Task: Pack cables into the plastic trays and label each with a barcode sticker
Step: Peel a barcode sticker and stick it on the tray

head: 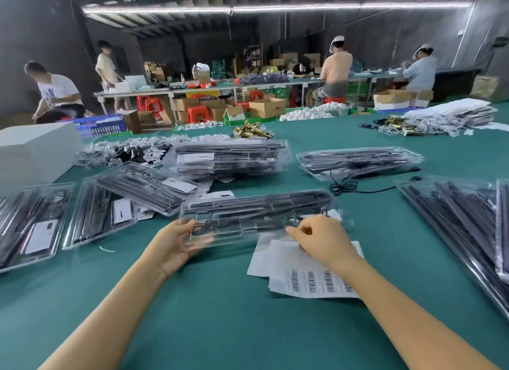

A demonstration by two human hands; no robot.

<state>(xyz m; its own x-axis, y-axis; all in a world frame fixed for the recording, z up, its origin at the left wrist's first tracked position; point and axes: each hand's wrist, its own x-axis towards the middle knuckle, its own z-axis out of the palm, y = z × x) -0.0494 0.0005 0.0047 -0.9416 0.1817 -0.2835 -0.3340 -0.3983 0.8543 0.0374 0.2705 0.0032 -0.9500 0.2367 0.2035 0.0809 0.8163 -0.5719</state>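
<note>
We hold the clear tray (256, 215) by its left end with our left hand (176, 245), so it stays put on the green surface (220, 314). Black cables (259, 201) lie inside it. Our right hand (322, 240) curls its fingers over the sticker sheet (311, 281) just beside the tray; we cannot tell if it pinches a sticker. Finished trays (225, 157) sit piled all around, and a loose cable (355, 186) lies behind.

Right-edge trays (493, 232) cut off.
</note>
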